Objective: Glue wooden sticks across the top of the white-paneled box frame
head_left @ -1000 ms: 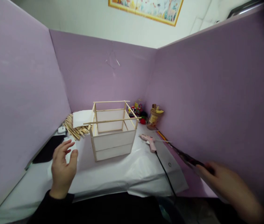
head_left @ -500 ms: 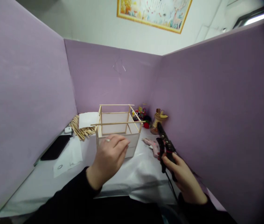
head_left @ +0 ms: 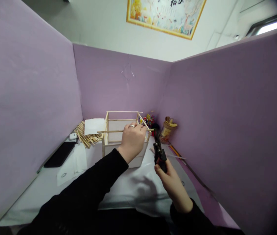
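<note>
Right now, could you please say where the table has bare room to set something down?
The white cover shows bare between the left sleeve and right hand, before the stick frame, and at front left, nearer than the flat black item. It is crowded back right, around the pot and toys, and back left, with loose sticks and paper.

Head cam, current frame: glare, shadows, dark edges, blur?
Head view, upper right: glaring strip, bluish at its end; head view, right edge: fades to black; head view, table: soft shadow on the white covering below the left hand; head view, background: small colourful items too soft to identify.
</note>
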Demonstrator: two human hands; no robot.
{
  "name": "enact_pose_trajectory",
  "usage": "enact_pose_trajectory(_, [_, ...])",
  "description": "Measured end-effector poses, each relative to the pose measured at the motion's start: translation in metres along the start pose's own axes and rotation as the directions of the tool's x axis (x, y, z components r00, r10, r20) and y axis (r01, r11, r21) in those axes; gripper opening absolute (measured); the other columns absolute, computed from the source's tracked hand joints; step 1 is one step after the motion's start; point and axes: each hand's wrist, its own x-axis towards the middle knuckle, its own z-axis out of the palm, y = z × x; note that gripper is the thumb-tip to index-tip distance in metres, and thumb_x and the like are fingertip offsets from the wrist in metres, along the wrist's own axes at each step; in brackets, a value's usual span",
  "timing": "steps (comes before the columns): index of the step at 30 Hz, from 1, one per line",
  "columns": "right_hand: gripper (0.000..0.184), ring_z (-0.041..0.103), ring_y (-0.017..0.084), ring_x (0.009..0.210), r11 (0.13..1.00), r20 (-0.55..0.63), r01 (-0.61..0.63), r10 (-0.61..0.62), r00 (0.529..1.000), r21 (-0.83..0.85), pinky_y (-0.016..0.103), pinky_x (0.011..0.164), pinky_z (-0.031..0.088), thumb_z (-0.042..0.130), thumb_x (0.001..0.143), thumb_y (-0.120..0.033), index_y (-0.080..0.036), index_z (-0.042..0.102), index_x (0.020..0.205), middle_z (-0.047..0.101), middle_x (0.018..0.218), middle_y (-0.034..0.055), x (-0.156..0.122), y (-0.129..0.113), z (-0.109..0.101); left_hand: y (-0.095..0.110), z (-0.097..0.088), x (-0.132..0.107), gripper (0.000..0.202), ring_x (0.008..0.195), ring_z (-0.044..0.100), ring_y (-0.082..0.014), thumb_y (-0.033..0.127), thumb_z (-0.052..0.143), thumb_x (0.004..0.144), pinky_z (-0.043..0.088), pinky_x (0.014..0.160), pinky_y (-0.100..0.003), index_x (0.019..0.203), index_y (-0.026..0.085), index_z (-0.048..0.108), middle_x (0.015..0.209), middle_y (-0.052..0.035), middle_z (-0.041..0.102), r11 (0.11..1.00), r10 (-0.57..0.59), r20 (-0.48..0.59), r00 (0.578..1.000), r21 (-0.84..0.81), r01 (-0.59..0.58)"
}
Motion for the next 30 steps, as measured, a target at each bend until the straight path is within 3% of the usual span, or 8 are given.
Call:
enact_pose_trajectory(3, [0.040,0.066,0.026,0.097,1.000,0.023,-0.028,0.028,0.999,-0.007,0.039,0.088,0.053,0.062,0.082,-0.047,-0.021,0.066,0.111,0.073,0.110,0.0105,0.001,-0.002,0.004,0.001,0.001,0.004,0.022,0.102,0.062,-0.0291,0.018,0.055,0.094,0.044,0.084,-0.042,0.110,0.016,0.069,0.101,-0.0107,0.074,1.000,-0.005,0.012,1.000,-0.008,0.005])
enact_pose_trajectory(9, [0.046,0.067,0.026,0.100,0.998,0.032,-0.066,0.065,0.997,0.019,0.040,0.091,0.053,0.061,0.081,-0.050,-0.022,0.064,0.118,0.072,0.108,0.0085,-0.003,-0.003,0.009,0.001,0.003,0.007,0.020,0.094,0.066,-0.0279,0.017,0.055,0.094,0.046,0.078,-0.040,0.105,0.015,0.071,0.093,-0.0101,0.074,1.000,-0.024,0.047,0.999,-0.011,0.024])
enact_pose_trajectory(20, [0.046,0.061,0.030,0.122,0.992,0.019,0.013,-0.016,1.000,0.123,0.047,0.106,0.046,0.065,0.082,-0.043,-0.022,0.067,0.123,0.069,0.127,0.0122,0.001,0.002,0.023,0.002,-0.002,0.007,0.022,0.089,0.068,-0.0251,0.019,0.052,0.096,0.048,0.074,-0.036,0.104,0.015,0.072,0.091,-0.0113,0.074,0.999,-0.049,0.072,0.996,-0.009,0.050])
enact_pose_trajectory(30, [0.050,0.057,0.034,0.125,0.991,-0.077,0.109,-0.103,0.992,0.079,0.052,0.107,0.043,0.063,0.084,-0.047,-0.019,0.065,0.124,0.066,0.129,0.0151,0.007,-0.005,0.032,0.004,-0.007,0.009,0.026,0.090,0.069,-0.0286,0.023,0.046,0.100,0.049,0.073,-0.039,0.102,0.016,0.072,0.094,-0.0108,0.074,0.998,-0.062,0.117,0.991,-0.002,0.063])
